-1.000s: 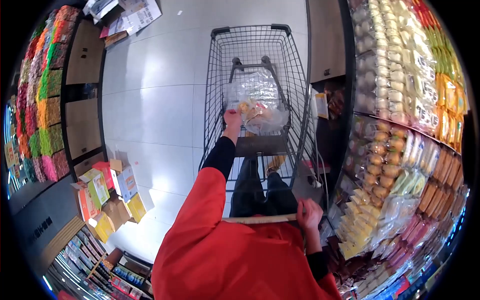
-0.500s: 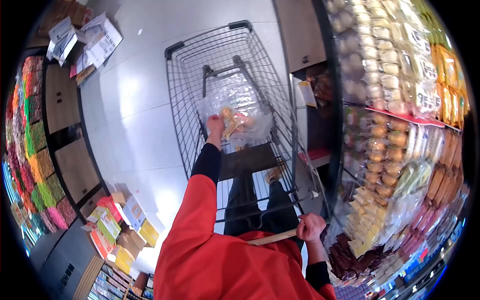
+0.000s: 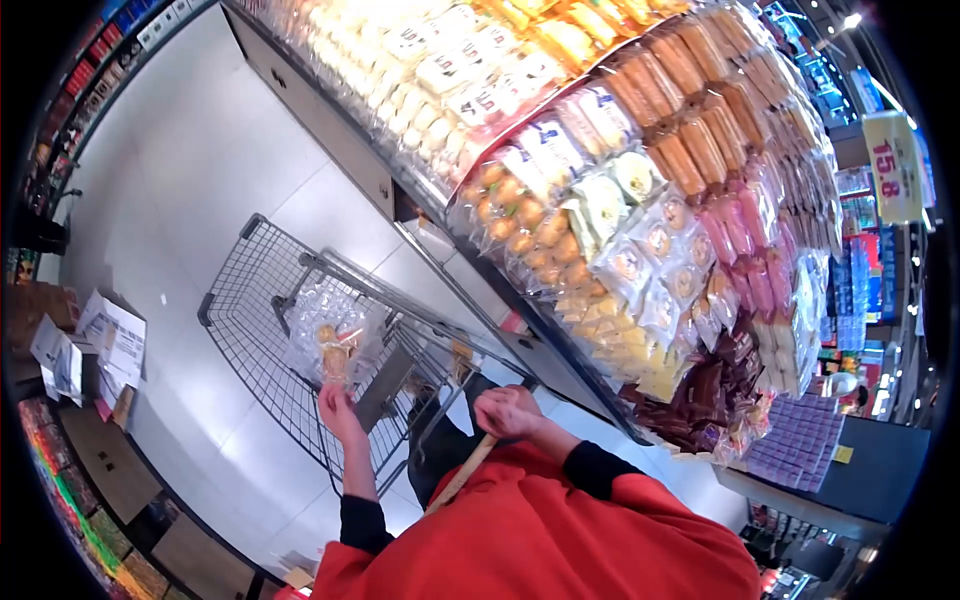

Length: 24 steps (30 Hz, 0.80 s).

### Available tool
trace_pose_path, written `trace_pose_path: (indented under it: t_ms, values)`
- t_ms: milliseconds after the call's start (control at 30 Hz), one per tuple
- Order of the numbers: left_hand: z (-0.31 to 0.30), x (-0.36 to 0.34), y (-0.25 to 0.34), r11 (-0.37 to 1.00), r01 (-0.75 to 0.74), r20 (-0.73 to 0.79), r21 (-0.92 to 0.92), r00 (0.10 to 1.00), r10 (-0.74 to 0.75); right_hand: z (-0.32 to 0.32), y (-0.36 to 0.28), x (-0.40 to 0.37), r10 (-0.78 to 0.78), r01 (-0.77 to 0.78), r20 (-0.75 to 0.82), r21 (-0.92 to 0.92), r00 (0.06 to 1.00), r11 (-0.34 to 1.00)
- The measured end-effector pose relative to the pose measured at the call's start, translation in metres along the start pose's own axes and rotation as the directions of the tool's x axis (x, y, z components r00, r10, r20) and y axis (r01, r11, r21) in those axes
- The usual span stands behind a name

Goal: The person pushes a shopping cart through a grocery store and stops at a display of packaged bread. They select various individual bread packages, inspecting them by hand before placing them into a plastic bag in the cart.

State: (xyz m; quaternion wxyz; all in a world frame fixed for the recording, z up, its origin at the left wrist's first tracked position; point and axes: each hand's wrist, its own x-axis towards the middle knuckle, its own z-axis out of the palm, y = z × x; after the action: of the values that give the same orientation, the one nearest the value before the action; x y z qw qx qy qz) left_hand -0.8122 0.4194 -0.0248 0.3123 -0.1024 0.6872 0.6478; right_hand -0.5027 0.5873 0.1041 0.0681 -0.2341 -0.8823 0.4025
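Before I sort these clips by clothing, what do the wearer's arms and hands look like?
Loose, plain red sleeves cover the upper part of both arms, with snug black cuffs showing below them. The wrists, left hand and right hand are bare, without gloves. Fine details are too small to tell.

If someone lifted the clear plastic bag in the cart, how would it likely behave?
Probably floppy: the clear plastic bag looks thin and crumpled. It would likely sag toward the tan items that appear to be inside, bunched toward one side. Its shiny, reflective film may also be somewhat slippery.
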Motion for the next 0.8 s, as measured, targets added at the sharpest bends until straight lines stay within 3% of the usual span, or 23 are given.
trace_pose_path:
  t_ms: [33, 67, 133, 200, 233, 267, 300, 333, 400, 433, 467, 533, 633, 667, 733, 800]
  values:
    - [0.000, -0.028, 0.012, 1.000, -0.020, -0.001, 0.003, 1.000, 0.020, -0.003, -0.002, 0.003, -0.006, 0.003, -0.037, -0.078, 0.999, 0.997]
    - [0.001, -0.060, 0.024, 0.987, -0.139, 0.025, 0.086, 0.990, 0.137, -0.002, -0.007, 0.007, -0.016, 0.005, -0.073, -0.152, 0.997, 0.988]
    - [0.010, -0.117, 0.041, 0.931, -0.300, 0.075, 0.210, 0.954, 0.290, -0.003, -0.009, 0.019, -0.071, 0.050, -0.154, -0.139, 0.985, 0.989]
    - [0.024, -0.163, 0.046, 0.907, -0.350, 0.142, 0.235, 0.935, 0.324, -0.003, -0.008, 0.027, -0.029, 0.017, -0.103, -0.114, 0.994, 0.993]
    - [0.026, -0.178, 0.039, 0.924, -0.314, 0.194, 0.219, 0.942, 0.274, -0.005, -0.006, 0.034, 0.055, -0.050, 0.062, -0.082, 0.997, 0.995]
    - [0.031, -0.189, 0.035, 0.911, -0.326, 0.279, 0.251, 0.926, 0.254, -0.009, -0.001, 0.044, 0.041, -0.038, 0.044, -0.078, 0.998, 0.996]
    - [0.031, -0.194, 0.025, 0.868, -0.326, 0.347, 0.375, 0.917, 0.194, -0.016, 0.002, 0.054, 0.024, -0.027, 0.022, 0.123, 0.999, 0.992]
    - [0.033, -0.194, 0.008, 0.859, -0.362, 0.440, 0.362, 0.879, 0.185, -0.023, 0.006, 0.061, 0.010, -0.011, 0.005, 0.321, 1.000, 0.947]
    - [0.033, -0.197, -0.006, 0.766, -0.424, 0.529, 0.482, 0.838, 0.132, -0.082, -0.007, 0.081, -0.074, 0.118, -0.303, 0.129, 0.950, 0.985]
    - [0.039, -0.200, -0.006, 0.764, -0.437, 0.527, 0.475, 0.836, 0.151, -0.118, -0.015, 0.089, -0.100, 0.113, -0.468, -0.001, 0.878, 0.994]
    - [0.047, -0.200, -0.005, 0.727, -0.475, 0.537, 0.496, 0.825, 0.172, -0.154, -0.016, 0.096, -0.145, 0.083, -0.616, -0.128, 0.774, 0.988]
    - [0.053, -0.202, -0.002, 0.691, -0.502, 0.535, 0.521, 0.822, 0.194, -0.213, -0.005, 0.100, -0.046, -0.182, -0.722, -0.235, 0.690, 0.955]
    - [0.060, -0.198, 0.019, 0.383, -0.680, 0.630, 0.626, 0.730, 0.265, -0.267, 0.011, 0.097, -0.006, -0.563, -0.803, -0.423, 0.596, 0.710]
    - [0.061, -0.196, 0.023, 0.376, -0.685, 0.628, 0.624, 0.726, 0.281, -0.274, 0.021, 0.097, -0.017, -0.555, -0.807, -0.421, 0.590, 0.717]
    - [0.060, -0.190, 0.026, 0.329, -0.707, 0.645, 0.625, 0.706, 0.293, -0.278, 0.043, 0.098, 0.248, -0.679, -0.753, -0.335, 0.610, 0.654]
    - [0.052, -0.179, 0.020, 0.310, -0.738, 0.655, 0.599, 0.675, 0.340, -0.278, 0.048, 0.099, 0.307, -0.707, -0.737, -0.313, 0.602, 0.634]
